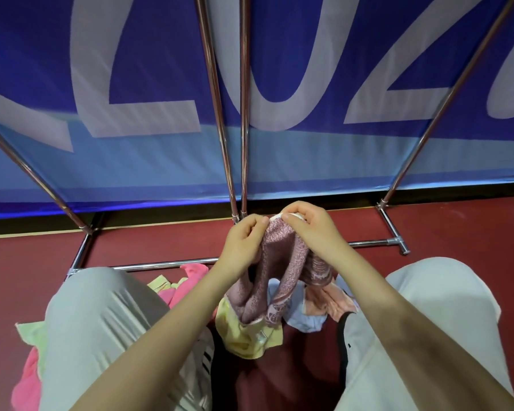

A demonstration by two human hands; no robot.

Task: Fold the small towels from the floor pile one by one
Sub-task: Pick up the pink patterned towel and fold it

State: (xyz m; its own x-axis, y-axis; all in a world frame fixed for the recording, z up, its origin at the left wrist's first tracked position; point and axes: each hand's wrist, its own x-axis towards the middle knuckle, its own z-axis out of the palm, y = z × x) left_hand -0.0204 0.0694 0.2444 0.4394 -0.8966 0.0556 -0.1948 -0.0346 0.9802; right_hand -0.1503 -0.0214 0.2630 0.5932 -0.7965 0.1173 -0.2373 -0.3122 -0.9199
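A mauve patterned towel [275,271] hangs bunched in front of me, lifted above the floor pile. My left hand [244,241] pinches its top edge on the left. My right hand [307,223] pinches the top edge on the right, close beside the left hand. The towel's lower end trails down onto the pile. Beneath it on the dark red floor lie a yellow towel [247,336], a pale blue towel [304,320], a peach towel [336,304] and a pink towel [187,283].
My knees in light grey trousers [101,318] flank the pile on both sides. More pink cloth [27,387] and pale green cloth [31,332] lie at the lower left. A chrome rack frame [244,108] and a blue banner [149,69] stand just ahead.
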